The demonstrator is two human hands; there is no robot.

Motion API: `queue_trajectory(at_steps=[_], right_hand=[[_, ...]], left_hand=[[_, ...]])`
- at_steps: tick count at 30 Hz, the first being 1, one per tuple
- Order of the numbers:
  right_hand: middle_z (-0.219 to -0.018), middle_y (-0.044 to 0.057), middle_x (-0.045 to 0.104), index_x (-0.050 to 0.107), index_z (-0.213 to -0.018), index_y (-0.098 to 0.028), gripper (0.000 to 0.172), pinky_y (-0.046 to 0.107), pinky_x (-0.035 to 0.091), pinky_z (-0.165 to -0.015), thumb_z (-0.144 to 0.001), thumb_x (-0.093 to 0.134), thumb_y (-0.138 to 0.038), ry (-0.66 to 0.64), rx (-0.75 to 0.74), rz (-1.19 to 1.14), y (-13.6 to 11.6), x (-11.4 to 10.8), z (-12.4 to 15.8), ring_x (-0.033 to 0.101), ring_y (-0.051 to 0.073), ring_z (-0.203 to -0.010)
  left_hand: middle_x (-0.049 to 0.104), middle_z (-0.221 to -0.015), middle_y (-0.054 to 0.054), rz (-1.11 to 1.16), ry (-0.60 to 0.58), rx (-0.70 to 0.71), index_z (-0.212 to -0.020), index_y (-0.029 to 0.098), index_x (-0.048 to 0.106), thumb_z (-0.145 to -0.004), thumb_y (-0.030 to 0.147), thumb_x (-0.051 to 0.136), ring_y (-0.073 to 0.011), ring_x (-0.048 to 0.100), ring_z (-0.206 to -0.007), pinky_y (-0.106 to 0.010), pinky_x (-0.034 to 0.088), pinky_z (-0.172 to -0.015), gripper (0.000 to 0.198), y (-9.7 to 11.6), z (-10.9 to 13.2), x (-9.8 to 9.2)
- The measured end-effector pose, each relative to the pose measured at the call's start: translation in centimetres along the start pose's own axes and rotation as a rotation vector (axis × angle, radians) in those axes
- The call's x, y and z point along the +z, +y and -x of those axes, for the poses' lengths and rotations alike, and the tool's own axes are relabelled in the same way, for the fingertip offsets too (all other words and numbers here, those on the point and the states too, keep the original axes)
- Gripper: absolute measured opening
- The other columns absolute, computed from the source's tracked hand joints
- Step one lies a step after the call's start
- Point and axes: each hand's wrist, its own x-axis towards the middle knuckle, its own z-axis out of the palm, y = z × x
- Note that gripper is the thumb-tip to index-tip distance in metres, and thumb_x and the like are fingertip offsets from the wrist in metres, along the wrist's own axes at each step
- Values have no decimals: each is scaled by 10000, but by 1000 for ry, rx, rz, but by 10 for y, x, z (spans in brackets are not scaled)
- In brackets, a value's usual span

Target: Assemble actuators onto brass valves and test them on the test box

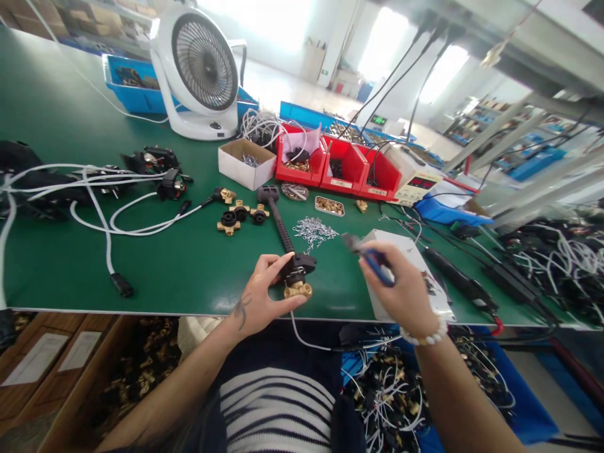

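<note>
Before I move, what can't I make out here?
All in the head view:
Pliers: tips blurred; handles partly behind the right hand.
Fitting: left end and back partly hidden by the left hand.
Display: digits too small and blurred.
White cables: cut off by the right edge.

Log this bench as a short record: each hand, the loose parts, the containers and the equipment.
Left hand: holds a black plastic and brass fitting near the front edge of the green bench
Right hand: grips a blue-handled metal tool, blurred
Loose parts: a pile of silvery wire clips beyond the fitting
Containers: three red plastic bins in a row; an open white cardboard box to their left
Equipment: a round white fan, farther back and left
</note>
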Motion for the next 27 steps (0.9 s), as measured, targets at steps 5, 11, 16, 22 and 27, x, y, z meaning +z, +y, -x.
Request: queue_trajectory(at_steps=[5, 11, 16, 22, 27], right_hand=[[-799, 1, 538, 549, -1093, -252, 167, 296, 472, -585, -928, 548, -278, 285, 71, -124, -1, 9, 4, 544, 163, -633], [-813, 23, 599, 624, -1043, -233, 149, 318, 501, -673, -904, 572, -234, -18, 11, 0, -1, -1, 0, 581, 179, -697], [-820, 28, 567, 563, -1111, -238, 190, 319, 499, -626, -936, 500, -277, 167, 84, -44, 0, 6, 6, 563, 185, -670], [-835, 27, 623, 618, -1019, -246, 142, 317, 505, -657, -885, 578, -221, 41, 41, 2, -4, -7, 3, 597, 185, -710], [-794, -1, 551, 520, -1134, -254, 183, 292, 472, -571, -954, 489, -259, 297, 51, -78, -5, 3, 7, 541, 165, -617]], left_hand=[[469, -1244, -68, -9, 1, 16, -1412, 270, 527, -769, 414, 787, -242, 551, -1190, -431, 556, -1014, 709, -1, -1, 0], [464, -1241, -68, -6, -9, 12, -1414, 258, 524, -770, 412, 787, -237, 553, -1186, -426, 552, -1025, 712, 1, -1, 0], [460, -1238, -68, -17, -9, 23, -1415, 257, 523, -770, 409, 788, -237, 554, -1184, -427, 555, -1021, 714, 1, 0, 0], [465, -1229, -62, -29, -3, 31, -1408, 274, 531, -768, 403, 790, -235, 562, -1169, -433, 558, -1019, 703, 1, 0, 0], [463, -1229, -63, -31, -7, 33, -1409, 266, 527, -769, 396, 787, -232, 559, -1175, -423, 556, -1020, 703, 1, 0, 0]])
